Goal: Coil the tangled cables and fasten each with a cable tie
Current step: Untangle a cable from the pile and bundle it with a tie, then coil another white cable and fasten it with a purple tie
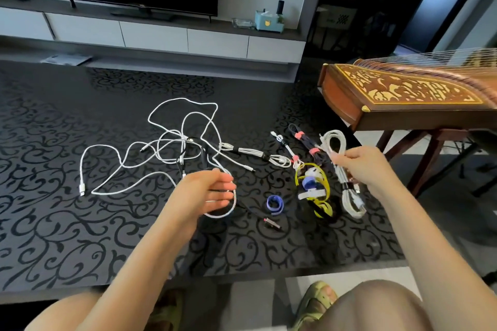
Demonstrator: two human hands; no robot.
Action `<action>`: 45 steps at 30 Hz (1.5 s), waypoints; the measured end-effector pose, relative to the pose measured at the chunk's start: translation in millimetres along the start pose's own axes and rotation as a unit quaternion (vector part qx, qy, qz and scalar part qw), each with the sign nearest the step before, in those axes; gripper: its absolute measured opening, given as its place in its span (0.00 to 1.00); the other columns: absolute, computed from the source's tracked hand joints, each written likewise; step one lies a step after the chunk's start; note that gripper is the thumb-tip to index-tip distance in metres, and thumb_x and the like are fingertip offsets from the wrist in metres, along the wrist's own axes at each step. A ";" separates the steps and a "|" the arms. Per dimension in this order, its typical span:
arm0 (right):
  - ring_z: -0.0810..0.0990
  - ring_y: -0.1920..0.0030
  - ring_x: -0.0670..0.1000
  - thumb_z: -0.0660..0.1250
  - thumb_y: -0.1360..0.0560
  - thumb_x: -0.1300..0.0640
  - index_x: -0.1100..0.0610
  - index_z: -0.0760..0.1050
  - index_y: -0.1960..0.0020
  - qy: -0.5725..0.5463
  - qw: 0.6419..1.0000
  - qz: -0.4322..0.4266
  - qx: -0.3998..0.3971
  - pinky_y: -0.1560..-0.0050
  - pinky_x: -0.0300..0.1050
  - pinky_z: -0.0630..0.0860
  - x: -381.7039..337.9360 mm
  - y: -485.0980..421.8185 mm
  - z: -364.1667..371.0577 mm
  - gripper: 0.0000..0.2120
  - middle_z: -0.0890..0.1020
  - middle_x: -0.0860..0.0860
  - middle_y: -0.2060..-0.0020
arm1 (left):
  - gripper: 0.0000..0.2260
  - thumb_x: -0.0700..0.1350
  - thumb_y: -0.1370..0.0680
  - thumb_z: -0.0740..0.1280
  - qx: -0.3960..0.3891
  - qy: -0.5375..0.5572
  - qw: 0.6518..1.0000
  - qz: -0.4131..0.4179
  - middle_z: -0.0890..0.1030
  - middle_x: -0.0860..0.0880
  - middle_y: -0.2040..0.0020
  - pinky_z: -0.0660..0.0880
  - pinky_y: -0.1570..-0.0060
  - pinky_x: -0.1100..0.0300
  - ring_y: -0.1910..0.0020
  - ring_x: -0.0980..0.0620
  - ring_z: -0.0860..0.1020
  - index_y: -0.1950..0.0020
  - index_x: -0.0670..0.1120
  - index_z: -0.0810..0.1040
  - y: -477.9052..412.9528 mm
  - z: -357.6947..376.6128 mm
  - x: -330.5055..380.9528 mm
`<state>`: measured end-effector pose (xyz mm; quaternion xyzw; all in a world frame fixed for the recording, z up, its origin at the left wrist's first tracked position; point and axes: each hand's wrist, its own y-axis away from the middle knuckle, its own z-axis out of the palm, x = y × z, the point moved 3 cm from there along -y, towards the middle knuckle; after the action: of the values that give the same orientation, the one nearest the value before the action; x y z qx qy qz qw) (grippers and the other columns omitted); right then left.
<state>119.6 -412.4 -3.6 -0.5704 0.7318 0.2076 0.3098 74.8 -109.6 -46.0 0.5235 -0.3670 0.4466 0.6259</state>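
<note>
On the dark patterned table [67,236], the tangled white cables [172,142] are lying in loose, crossing loops left of centre, with dark leads running through the knot. The left hand [212,191] is hovering at the near right edge of this tangle with its fingers nearly straight and gripping nothing. One white loop [228,211] is curving round below the fingertips; whether it is touching them cannot be told.

To the right, the right hand [360,164] is pinching the upper turns of a coiled white cable [349,203] between thumb and fingers. The coil is slanting down toward the table, and a black tie [349,186] is wrapping it below the hand.

Between the hands, a blue tie [274,204] is lying curled in an open ring. A yellow bundle [318,193] is sitting just beside it, a black bundle with pink ties [309,144] is lying farther back, and a white bundle with black ties [258,154] is lying left of that.

A wooden zither [403,91] is standing beyond the table's right edge.
</note>
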 end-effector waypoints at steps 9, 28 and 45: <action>0.76 0.63 0.58 0.66 0.22 0.51 0.61 0.68 0.66 0.325 0.941 0.092 -0.012 0.64 0.45 0.69 47.2 -26.8 14.5 0.18 0.73 0.54 0.70 | 0.09 0.40 0.21 0.61 0.026 -0.021 0.999 0.010 0.83 0.43 0.57 0.79 0.60 0.62 0.62 0.50 0.80 0.53 0.39 0.80 -6.4 -1.5 0.6; 0.70 0.65 0.58 0.65 0.23 0.52 0.58 0.64 0.72 0.147 0.973 -0.130 -0.122 0.62 0.44 0.65 -97.6 65.2 162.8 0.21 0.68 0.52 0.74 | 0.09 0.34 0.23 0.60 0.130 -0.023 0.987 0.089 0.81 0.46 0.57 0.76 0.61 0.63 0.63 0.53 0.77 0.54 0.43 0.79 4.4 -53.5 4.7; 0.72 0.78 0.41 0.65 0.23 0.61 0.58 0.79 0.63 -0.290 0.921 -0.260 -0.008 0.75 0.35 0.71 -311.4 19.4 -6.2 0.11 0.76 0.51 0.74 | 0.07 0.47 0.19 0.61 0.140 -0.302 0.832 0.445 0.77 0.58 0.70 0.67 0.67 0.57 0.72 0.55 0.70 0.54 0.55 0.78 22.1 -53.4 171.6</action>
<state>148.6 -191.5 215.0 -0.6580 0.4344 0.2822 0.5466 110.5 -25.9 110.6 0.4942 -0.6646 0.5431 0.1380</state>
